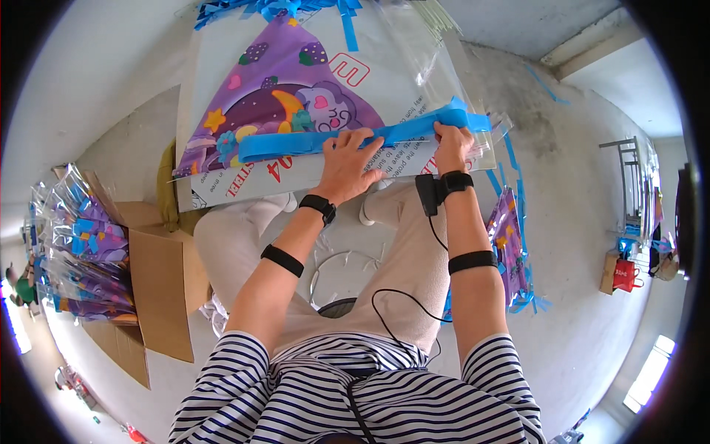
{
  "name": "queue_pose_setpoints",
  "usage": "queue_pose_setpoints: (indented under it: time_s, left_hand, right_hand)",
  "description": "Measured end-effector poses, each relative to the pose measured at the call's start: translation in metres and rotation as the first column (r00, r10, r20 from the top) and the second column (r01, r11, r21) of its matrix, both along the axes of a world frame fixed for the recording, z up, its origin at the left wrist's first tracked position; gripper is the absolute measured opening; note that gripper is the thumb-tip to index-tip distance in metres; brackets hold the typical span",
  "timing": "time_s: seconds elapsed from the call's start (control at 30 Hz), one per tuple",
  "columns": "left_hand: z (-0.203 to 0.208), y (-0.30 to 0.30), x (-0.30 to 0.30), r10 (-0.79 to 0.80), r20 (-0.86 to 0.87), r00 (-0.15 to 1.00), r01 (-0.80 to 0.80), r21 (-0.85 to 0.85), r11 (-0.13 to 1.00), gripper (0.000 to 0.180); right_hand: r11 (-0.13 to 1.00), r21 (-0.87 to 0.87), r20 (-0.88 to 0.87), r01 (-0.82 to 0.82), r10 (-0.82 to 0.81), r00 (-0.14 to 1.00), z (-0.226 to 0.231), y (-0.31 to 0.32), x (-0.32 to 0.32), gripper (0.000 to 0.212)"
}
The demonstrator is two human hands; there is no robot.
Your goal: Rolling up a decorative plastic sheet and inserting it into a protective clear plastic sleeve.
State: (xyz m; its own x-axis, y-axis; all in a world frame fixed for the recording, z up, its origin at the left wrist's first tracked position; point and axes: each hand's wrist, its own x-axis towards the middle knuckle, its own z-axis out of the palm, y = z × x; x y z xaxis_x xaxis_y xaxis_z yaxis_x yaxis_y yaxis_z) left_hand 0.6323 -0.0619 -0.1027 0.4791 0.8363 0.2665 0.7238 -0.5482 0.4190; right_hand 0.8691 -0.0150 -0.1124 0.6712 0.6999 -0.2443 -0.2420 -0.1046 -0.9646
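A long blue strip (296,143) lies across the near part of a white board (414,74), over the bottom edge of a purple triangular cartoon-printed sheet (259,85). My left hand (349,163) rests on the strip near its middle, fingers spread and thumb apart. Further right, my right hand (452,146) has its fingers closed on the strip by its folded right end. Whether the strip sticks to the sheet cannot be made out. Clear plastic film (444,63) covers the board's right side.
Crumpled blue strips (274,7) lie at the board's far edge. A cardboard box (159,288) stands at left beside stacked purple packages in clear wrap (85,251). More purple sheets (506,244) and blue strips lie on the floor at right. A black cable (399,291) hangs near my right forearm.
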Motion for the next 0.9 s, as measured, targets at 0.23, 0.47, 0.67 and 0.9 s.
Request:
queue_pose_setpoints:
  time_s: [0.23,0.47,0.67,0.9]
  left_hand:
    - [0.001,0.000,0.001,-0.002,-0.026,1.000,0.002,-0.017,1.000,0.073]
    - [0.007,-0.003,0.004,-0.007,-0.047,0.999,0.007,-0.009,1.000,0.079]
    - [0.008,-0.004,0.008,0.025,-0.133,0.991,-0.027,-0.013,1.000,0.076]
    - [-0.005,-0.008,0.011,0.048,-0.078,0.996,-0.056,-0.108,0.993,0.056]
  right_hand:
    - [1.000,0.021,-0.042,0.011,-0.010,0.999,-0.005,0.000,0.002,0.014]
    - [0.998,-0.052,-0.054,0.039,-0.042,0.998,0.014,-0.003,0.008,0.011]
    - [0.993,-0.068,0.017,0.093,-0.092,0.996,0.068,0.009,-0.009,0.016]
    - [0.860,-0.365,0.842,-0.357,0.469,0.267,0.090,0.040,-0.160,0.009]
